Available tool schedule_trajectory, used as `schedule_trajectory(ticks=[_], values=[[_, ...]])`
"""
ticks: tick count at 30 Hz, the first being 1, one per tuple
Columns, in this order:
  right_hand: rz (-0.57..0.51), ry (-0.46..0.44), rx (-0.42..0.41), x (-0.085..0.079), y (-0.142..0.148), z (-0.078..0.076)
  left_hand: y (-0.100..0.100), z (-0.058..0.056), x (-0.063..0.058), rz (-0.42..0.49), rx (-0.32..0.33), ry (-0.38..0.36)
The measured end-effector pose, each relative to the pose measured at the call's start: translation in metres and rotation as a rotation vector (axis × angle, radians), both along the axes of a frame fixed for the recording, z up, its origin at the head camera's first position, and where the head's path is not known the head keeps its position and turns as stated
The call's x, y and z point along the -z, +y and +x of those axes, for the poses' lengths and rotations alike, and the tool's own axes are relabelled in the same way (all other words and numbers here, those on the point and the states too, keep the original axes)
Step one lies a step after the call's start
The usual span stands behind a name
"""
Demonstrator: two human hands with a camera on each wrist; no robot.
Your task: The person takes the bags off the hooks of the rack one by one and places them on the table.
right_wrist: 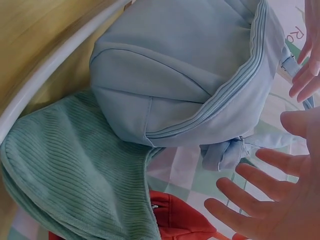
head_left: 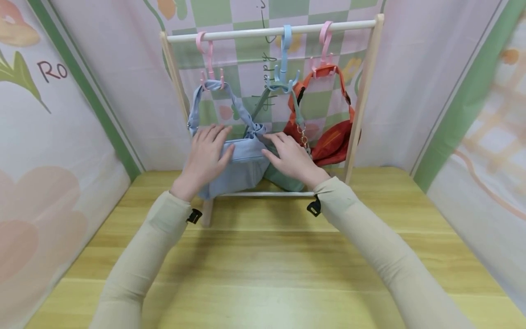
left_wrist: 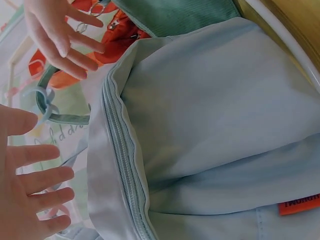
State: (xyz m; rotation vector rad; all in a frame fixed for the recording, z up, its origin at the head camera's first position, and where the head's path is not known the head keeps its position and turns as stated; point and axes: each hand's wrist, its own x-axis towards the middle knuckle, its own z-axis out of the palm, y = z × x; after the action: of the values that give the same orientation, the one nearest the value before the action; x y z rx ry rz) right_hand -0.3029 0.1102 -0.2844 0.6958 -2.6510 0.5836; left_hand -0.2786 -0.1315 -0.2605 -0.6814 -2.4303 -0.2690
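A light blue shoulder bag [head_left: 240, 171] with a zip along its top hangs by its knotted strap from a pink hook [head_left: 210, 61] on the rack's left side. My left hand [head_left: 207, 153] is over the bag's upper left, fingers spread, holding nothing. Over its upper right is my right hand [head_left: 291, 155], fingers apart and extended, also holding nothing. In the right wrist view, a green corduroy bag [right_wrist: 80, 165] hangs beside the blue one, partly behind it. The zip [left_wrist: 120, 150] faces my left palm in the left wrist view.
A wooden rack with a white top bar [head_left: 246, 33] stands on the wood-grain table [head_left: 263, 274]. At its right a red-orange bag [head_left: 334, 141] hangs from another pink hook [head_left: 324, 45]. The green bag's strap is on a blue hook [head_left: 284, 59]. Printed curtains surround the table.
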Motion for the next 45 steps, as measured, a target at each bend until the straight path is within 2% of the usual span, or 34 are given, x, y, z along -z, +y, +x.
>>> schedule_trajectory(ticks=[6, 23, 36, 45], values=[[0.001, -0.005, -0.003, -0.003, -0.003, -0.006, 0.002, -0.003, -0.003, -0.009, -0.014, 0.017], [0.011, -0.030, 0.001, -0.015, -0.005, -0.018, 0.002, -0.012, -0.016, 0.036, -0.001, 0.073], [-0.020, 0.015, -0.003, -0.022, -0.008, -0.025, 0.001, -0.016, -0.034, 0.039, -0.004, 0.049], [-0.029, 0.008, 0.010, -0.026, -0.011, -0.027, 0.001, -0.017, -0.040, 0.021, -0.020, 0.035]])
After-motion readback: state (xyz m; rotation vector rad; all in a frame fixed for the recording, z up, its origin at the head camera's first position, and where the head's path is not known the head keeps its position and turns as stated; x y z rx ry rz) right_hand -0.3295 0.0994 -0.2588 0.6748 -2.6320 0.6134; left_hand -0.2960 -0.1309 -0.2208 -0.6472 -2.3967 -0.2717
